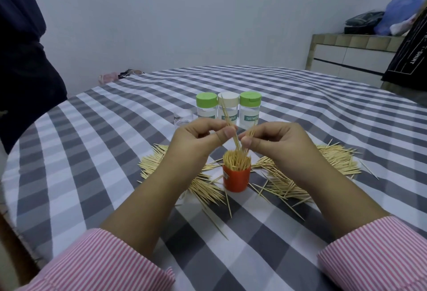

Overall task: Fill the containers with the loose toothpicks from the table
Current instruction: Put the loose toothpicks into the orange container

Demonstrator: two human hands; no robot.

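An orange container [236, 180] stands open in the middle of the checked table, packed with upright toothpicks [235, 160]. My left hand [203, 139] pinches one or two long toothpicks [227, 118] just above it, their lower tips reaching into the container. My right hand [275, 140] pinches a small bundle of toothpicks [250, 132] beside them. Loose toothpicks lie in heaps to the left [152, 160] and right [337, 158] of the container and in front of it. Three capped clear containers stand behind: green lid [206, 108], white lid [228, 109], green lid [250, 109].
A small clear open container [183, 117] stands left of the capped ones. The checked tablecloth [92, 152] covers a round table. A dark garment [20, 48] hangs at the left. A cabinet [346, 57] with bags on top stands at the back right.
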